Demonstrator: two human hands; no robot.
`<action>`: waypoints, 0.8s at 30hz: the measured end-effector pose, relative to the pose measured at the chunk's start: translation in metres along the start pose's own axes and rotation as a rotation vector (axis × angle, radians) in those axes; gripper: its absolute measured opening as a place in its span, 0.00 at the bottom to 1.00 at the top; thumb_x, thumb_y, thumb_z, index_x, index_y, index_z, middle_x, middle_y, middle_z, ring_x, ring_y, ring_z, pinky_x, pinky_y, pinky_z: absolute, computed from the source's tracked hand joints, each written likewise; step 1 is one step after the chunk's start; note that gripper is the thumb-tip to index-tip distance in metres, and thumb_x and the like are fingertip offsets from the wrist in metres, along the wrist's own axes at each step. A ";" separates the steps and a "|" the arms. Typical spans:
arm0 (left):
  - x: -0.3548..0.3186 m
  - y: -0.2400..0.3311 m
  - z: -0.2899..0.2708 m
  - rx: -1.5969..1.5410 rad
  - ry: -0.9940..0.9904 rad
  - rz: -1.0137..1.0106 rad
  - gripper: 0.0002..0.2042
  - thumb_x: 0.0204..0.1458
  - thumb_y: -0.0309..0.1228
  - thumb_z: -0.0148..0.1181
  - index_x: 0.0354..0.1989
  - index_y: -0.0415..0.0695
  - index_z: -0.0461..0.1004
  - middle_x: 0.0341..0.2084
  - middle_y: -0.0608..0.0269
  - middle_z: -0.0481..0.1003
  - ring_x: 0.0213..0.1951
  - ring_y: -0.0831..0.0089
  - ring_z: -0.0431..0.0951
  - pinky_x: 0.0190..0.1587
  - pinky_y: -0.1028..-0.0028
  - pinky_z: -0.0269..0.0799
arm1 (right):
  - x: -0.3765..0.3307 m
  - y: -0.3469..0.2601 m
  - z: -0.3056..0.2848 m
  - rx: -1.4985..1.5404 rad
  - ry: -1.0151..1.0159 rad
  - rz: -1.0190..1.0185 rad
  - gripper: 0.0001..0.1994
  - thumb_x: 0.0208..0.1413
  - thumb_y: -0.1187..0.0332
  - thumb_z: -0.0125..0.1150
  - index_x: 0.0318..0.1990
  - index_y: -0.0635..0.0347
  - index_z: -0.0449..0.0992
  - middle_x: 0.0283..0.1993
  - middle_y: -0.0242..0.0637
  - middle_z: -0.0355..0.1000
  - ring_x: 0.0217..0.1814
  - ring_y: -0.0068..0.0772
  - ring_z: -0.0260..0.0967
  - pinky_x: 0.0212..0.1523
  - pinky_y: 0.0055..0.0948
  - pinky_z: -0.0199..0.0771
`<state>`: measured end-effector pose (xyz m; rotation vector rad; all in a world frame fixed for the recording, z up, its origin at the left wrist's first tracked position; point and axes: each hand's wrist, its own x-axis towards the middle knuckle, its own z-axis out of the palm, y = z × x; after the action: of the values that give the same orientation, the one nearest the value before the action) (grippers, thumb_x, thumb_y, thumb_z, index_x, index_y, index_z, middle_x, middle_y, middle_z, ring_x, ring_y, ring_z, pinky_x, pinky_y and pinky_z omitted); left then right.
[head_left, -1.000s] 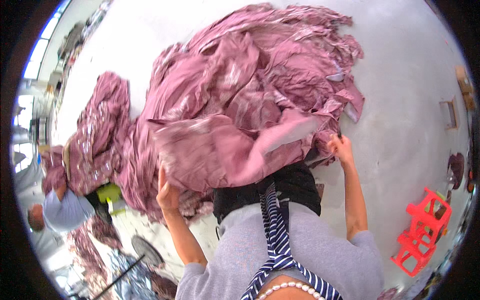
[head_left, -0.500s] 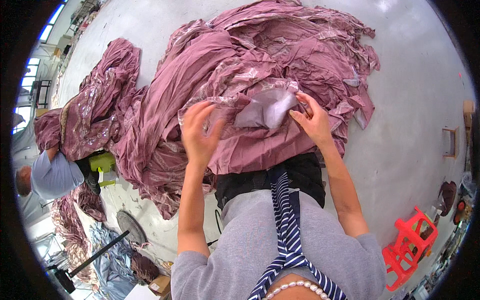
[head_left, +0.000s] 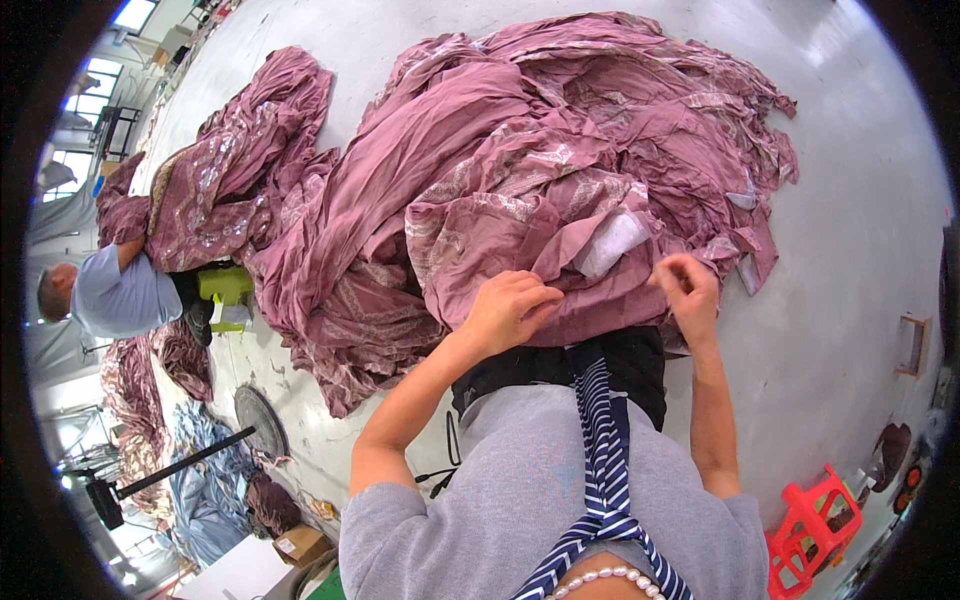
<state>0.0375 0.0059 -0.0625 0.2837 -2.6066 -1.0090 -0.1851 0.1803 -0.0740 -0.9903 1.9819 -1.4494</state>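
A large mauve patterned cloth (head_left: pixel 450 120) lies heaped and creased in front of me, its near part over my lap. Close to its near edge, my left hand (head_left: pixel 510 312) has its fingers bent together in a pinch on the cloth; the fingertips partly hide what they hold. My right hand (head_left: pixel 690 290) is a little blurred, over the cloth's right side. Its fingers are bent and somewhat apart, with no cloth seen between them. Between the hands, a pale whitish piece of the cloth's underside (head_left: pixel 612 245) shows beneath a turned fold.
At the left, another person (head_left: pixel 125 290) handles the cloth's far-left end beside a lime-green stool (head_left: pixel 226 290). A red plastic stool (head_left: pixel 815 525) is at the lower right. Light-blue fabric (head_left: pixel 205 490), a round-based stand (head_left: pixel 262 420) and a cardboard box (head_left: pixel 302 545) are lower left.
My left hand has come down and right to the near edge of the cloth. My right hand has left the pale piece, moving right and lower. The fold now covers more of that piece.
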 end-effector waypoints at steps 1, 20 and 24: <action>-0.002 -0.001 0.001 -0.003 0.004 0.002 0.09 0.42 0.25 0.64 0.33 0.42 0.77 0.28 0.58 0.76 0.34 0.61 0.77 0.37 0.67 0.72 | 0.006 -0.002 0.004 0.034 0.143 -0.030 0.07 0.50 0.75 0.63 0.37 0.64 0.74 0.26 0.26 0.71 0.22 0.11 0.54 0.22 0.15 0.54; -0.019 -0.010 -0.024 -0.141 -0.061 -0.434 0.07 0.47 0.32 0.64 0.29 0.42 0.77 0.21 0.57 0.75 0.21 0.66 0.75 0.25 0.72 0.69 | -0.039 -0.004 0.004 -0.297 -0.500 -0.323 0.14 0.34 0.84 0.54 0.32 0.60 0.74 0.40 0.35 0.76 0.39 0.37 0.75 0.38 0.30 0.74; 0.002 -0.010 -0.027 0.045 0.154 -0.389 0.08 0.47 0.33 0.64 0.32 0.43 0.77 0.23 0.59 0.75 0.23 0.66 0.75 0.27 0.71 0.69 | -0.045 -0.001 0.008 -0.368 -0.471 -0.373 0.11 0.37 0.80 0.57 0.31 0.58 0.72 0.41 0.33 0.76 0.39 0.37 0.74 0.37 0.31 0.74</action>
<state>0.0465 -0.0186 -0.0501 0.8707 -2.4866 -1.0006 -0.1517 0.2108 -0.0769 -1.7550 1.7959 -0.9006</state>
